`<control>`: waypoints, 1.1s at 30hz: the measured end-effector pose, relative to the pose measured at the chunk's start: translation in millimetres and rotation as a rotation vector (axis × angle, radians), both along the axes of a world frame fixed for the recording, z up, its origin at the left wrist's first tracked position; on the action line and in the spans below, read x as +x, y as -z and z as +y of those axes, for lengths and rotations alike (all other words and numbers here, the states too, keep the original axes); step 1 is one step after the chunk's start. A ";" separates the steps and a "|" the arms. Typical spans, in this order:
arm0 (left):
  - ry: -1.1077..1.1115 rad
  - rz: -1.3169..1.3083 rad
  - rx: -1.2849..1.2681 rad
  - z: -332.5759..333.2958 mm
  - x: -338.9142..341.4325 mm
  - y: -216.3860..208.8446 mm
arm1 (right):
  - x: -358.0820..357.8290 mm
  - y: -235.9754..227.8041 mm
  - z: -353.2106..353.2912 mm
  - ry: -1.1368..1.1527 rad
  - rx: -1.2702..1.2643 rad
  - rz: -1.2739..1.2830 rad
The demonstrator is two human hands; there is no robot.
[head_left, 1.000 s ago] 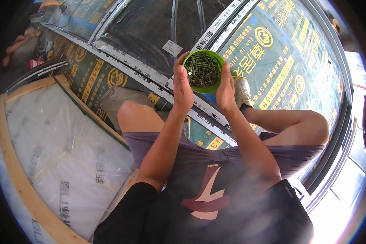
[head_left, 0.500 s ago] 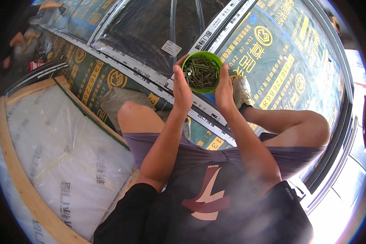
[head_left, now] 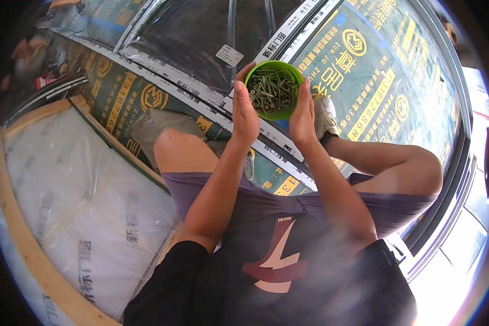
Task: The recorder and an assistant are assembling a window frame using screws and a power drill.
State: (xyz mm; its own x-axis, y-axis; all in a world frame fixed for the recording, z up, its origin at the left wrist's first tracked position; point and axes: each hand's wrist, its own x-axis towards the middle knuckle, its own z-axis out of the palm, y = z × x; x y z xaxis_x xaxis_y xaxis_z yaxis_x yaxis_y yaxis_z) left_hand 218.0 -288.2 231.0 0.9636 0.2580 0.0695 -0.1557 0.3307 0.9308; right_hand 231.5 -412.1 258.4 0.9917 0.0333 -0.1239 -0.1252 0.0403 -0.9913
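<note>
A bright green tub (head_left: 281,64) is held between my two hands, out in front of my crossed legs. Inside it lies a heap of loose metal screws (head_left: 271,89), dull grey-green in this light. My left hand (head_left: 245,111) presses the tub's left side, with its fingers wrapped around the far wall and partly hidden. On the right side my right hand (head_left: 303,114) grips the tub the same way, most of its fingers out of sight behind it. The tub's open mouth tilts toward me, so the screws show.
A wood-framed panel wrapped in clear plastic (head_left: 87,190) stands at my left. Ahead lies a black film-covered pane (head_left: 190,43) with white-taped frame bars (head_left: 201,103). Printed green protective sheeting (head_left: 380,98) covers the floor. Another person's hand (head_left: 22,51) shows at the far left.
The tub has shifted slightly up and to the right in the view, tilted a little, and the screws inside have settled differently. Both hands still hold it.
</note>
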 end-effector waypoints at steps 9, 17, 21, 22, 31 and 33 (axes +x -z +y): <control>0.018 -0.001 -0.024 3.8 -3.0 5.9 | -3.7 7.0 -0.6 -0.035 0.026 -0.006; 0.043 -0.088 -0.035 12.3 -1.7 9.5 | -4.6 7.4 0.9 -0.077 0.039 -0.003; -0.015 -0.232 -0.016 11.4 -5.4 3.2 | -10.1 -2.2 2.9 -0.097 0.042 -0.164; -0.015 -0.230 -0.020 11.6 -3.7 5.6 | -8.2 -1.2 3.1 -0.097 0.039 -0.162; -0.028 -0.045 -0.034 8.7 -10.3 14.1 | -8.9 9.3 -0.6 -0.116 0.080 0.014; -0.035 -0.018 -0.065 6.0 -7.5 15.5 | -7.9 9.0 0.0 -0.119 0.115 0.062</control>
